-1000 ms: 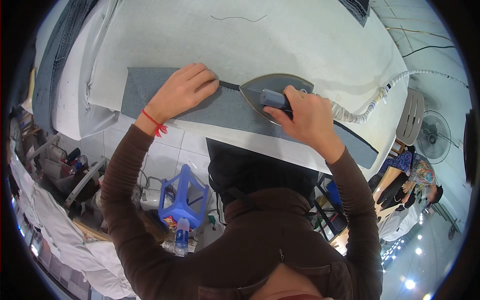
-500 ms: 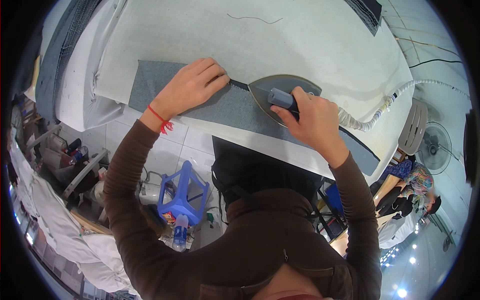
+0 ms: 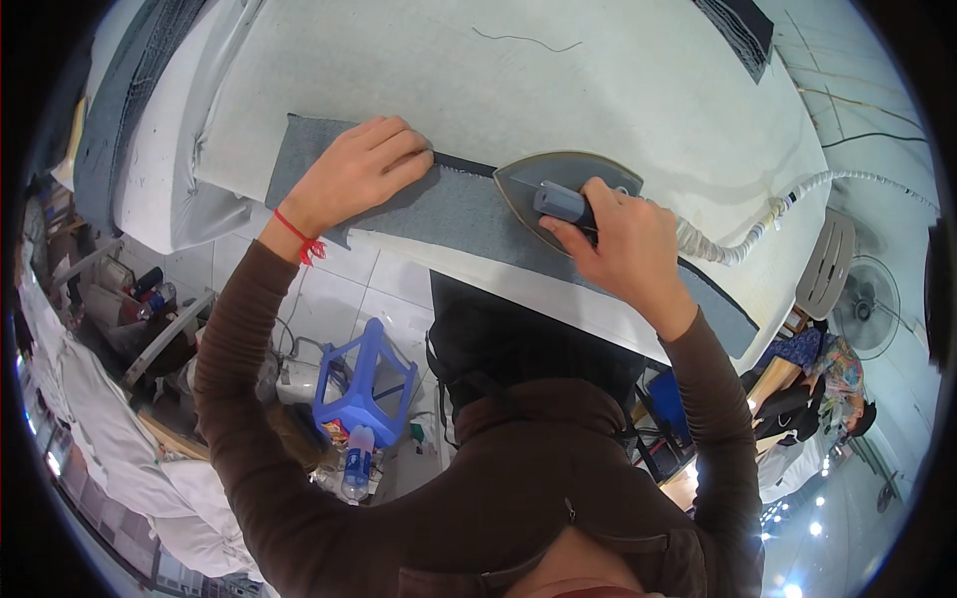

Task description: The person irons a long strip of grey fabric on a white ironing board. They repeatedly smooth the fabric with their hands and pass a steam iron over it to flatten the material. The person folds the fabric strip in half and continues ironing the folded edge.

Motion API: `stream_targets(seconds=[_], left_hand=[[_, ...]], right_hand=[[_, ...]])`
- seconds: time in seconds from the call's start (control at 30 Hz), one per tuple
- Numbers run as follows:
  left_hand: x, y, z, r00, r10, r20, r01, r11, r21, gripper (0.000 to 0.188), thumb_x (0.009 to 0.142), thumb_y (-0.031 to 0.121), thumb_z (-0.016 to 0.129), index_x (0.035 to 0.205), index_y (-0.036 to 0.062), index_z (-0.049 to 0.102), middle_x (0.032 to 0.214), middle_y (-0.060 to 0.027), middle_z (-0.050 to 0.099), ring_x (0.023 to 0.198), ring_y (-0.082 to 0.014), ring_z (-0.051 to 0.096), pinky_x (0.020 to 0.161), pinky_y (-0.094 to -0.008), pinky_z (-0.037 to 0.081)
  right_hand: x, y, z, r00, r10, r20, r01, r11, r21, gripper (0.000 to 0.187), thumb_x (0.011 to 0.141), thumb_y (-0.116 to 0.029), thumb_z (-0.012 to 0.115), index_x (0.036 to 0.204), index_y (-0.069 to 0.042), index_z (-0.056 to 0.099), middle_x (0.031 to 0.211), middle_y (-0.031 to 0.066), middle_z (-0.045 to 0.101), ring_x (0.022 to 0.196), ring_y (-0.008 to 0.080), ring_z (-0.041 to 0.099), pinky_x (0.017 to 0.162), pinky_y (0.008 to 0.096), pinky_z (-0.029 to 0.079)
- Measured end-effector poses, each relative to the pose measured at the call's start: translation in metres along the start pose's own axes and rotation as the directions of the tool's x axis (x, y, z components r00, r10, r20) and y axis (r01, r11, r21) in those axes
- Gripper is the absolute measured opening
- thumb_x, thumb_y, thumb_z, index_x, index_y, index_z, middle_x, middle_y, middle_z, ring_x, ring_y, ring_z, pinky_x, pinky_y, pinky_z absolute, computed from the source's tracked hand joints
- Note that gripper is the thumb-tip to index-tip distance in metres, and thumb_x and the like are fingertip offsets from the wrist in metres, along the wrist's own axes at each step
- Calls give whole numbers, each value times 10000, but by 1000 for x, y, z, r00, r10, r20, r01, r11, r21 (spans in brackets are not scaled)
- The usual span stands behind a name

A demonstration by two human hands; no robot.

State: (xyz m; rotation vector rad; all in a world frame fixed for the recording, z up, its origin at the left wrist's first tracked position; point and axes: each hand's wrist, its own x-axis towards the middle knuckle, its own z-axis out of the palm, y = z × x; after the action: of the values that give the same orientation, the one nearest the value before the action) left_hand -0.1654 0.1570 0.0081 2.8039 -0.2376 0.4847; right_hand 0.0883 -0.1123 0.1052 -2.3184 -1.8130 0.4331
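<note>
A long grey denim strip (image 3: 459, 204) lies along the near edge of the white padded ironing table (image 3: 379, 60). Its far edge shows a narrow dark fold (image 3: 466, 163). My left hand (image 3: 364, 169), with a red string at the wrist, has its fingers curled and pinched on that folded edge; the fingertips are partly hidden. In my right hand (image 3: 633, 234) is the grey handle of a steam iron (image 3: 564, 204), fingers wrapped around it. The iron's soleplate rests flat on the strip, its tip toward my left hand, covering part of the fold.
A wrapped hose (image 3: 738, 249) runs from the iron off to the right. One loose thread (image 3: 526, 39) lies on the table. Stacked dark fabric (image 3: 740, 35) sits at the far right corner. Below stand a blue plastic stool (image 3: 367, 384) and a bottle (image 3: 357, 466). Another person (image 3: 832, 369) sits at right.
My left hand has slid left along the folded edge, leaving more of the dark fold bare between it and the iron. The iron stays in nearly the same place on the strip.
</note>
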Motion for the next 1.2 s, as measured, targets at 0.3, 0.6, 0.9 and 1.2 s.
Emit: stream_targets(seconds=[0.3, 0.6, 0.9, 1.2], left_hand=[[-5, -4, -3, 999, -6, -39, 6, 1000, -20, 387, 884, 72, 806, 1265, 22, 756, 1248, -117, 731, 1167, -315, 735, 962, -435, 672], [-16, -6, -5, 995, -62, -77, 65, 997, 32, 400, 883, 71, 797, 1279, 18, 766, 1236, -110, 741, 1111, -304, 740, 919, -422, 673], [-19, -7, -2, 991, -65, -116, 71, 997, 41, 388, 876, 75, 793, 1258, 9, 785, 1229, -114, 749, 1118, -307, 747, 908, -414, 667], [-23, -7, -3, 985, -133, -113, 127, 990, -59, 372, 825, 29, 800, 1196, 6, 804, 1221, -119, 764, 1132, -321, 754, 933, -431, 669]], right_hand=[[9, -11, 5, 1000, -20, -7, 19, 999, -26, 544, 1019, -568, 863, 917, -96, 612, 698, 112, 734, 588, 369, 734, 520, 477, 547], [19, -24, 8, 999, -35, -8, 35, 999, -9, 540, 1023, -568, 859, 918, -99, 615, 693, 117, 730, 586, 375, 732, 520, 479, 551], [29, -33, 10, 999, -49, -12, 49, 999, -20, 542, 1023, -572, 856, 922, -91, 629, 683, 126, 733, 587, 378, 745, 521, 488, 561], [41, -41, 10, 1000, 2, -14, -2, 1000, -29, 580, 1038, -618, 821, 901, -81, 647, 686, 150, 730, 623, 413, 757, 554, 502, 583]])
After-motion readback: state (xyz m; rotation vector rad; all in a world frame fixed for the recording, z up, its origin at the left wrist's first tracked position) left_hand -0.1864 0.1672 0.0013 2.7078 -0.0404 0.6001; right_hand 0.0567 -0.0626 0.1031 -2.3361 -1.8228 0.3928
